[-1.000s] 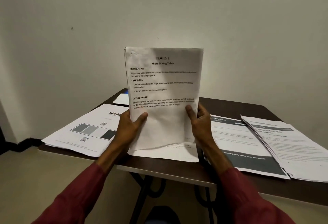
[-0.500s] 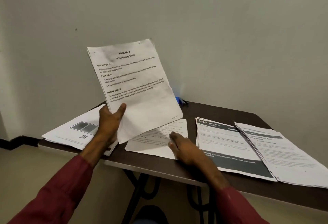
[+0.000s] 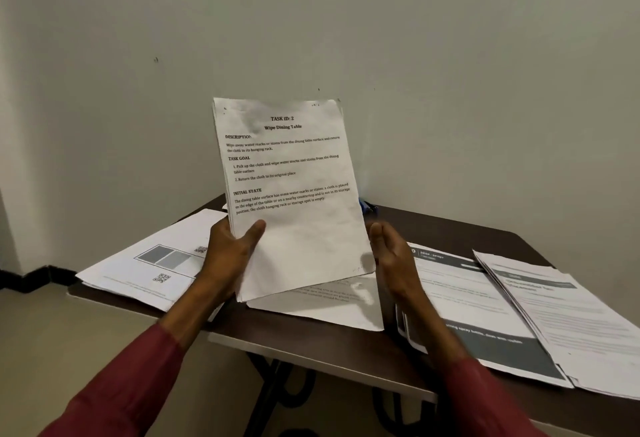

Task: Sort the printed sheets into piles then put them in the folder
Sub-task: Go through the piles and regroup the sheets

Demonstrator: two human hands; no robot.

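Observation:
My left hand (image 3: pixel 231 256) grips a thin stack of printed sheets (image 3: pixel 294 194) headed "TASK ID: 2, Wipe Dining Table", held upright above the dark table (image 3: pixel 346 343). Its thumb lies on the front of the stack near the lower left edge. My right hand (image 3: pixel 391 256) hovers just beside the stack's lower right edge, fingers loosely curled, blurred, holding nothing. Under the stack a single printed sheet (image 3: pixel 332 308) lies flat on the table.
A pile with grey blocks and QR codes (image 3: pixel 152 263) lies at the table's left end. Right of the hands lies a dark-banded pile (image 3: pixel 478 315), overlapped by another text pile (image 3: pixel 571 319). A blue object (image 3: pixel 365 206) shows behind the held stack. The wall stands close behind.
The held stack swung back from the left to the centre and upright. My right hand lifted off the flat sheet on the table and rose to the stack's right edge.

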